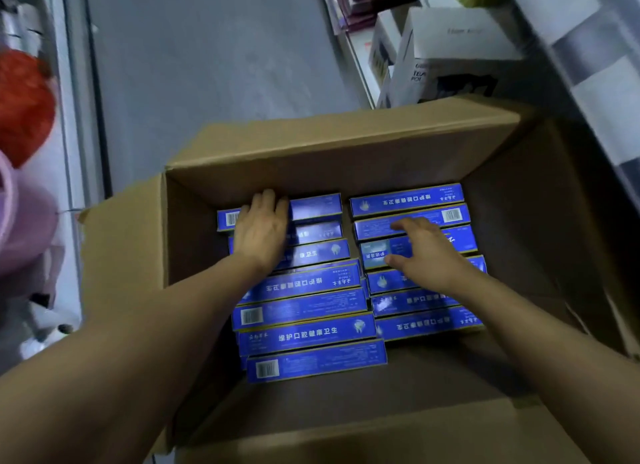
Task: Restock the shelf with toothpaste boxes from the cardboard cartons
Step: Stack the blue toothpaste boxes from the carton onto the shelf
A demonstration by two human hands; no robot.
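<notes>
An open cardboard carton [339,152] stands on the floor below me. Inside lie two columns of blue toothpaste boxes [304,335], flat and side by side, several per column. My left hand [261,230] lies on the far boxes of the left column, fingers straight and reaching over the farthest box toward the carton's back wall. My right hand [424,247] rests on the upper boxes of the right column [408,200], fingers extended and spread, thumb beside one box's long edge. Neither hand visibly curls round a box.
The grey floor [207,65] stretches ahead. At the upper right, white product boxes [450,55] sit on a low shelf, with a shelf edge running down the right side. Red and pink goods [24,110] hang at the left. The carton flaps stand open all around.
</notes>
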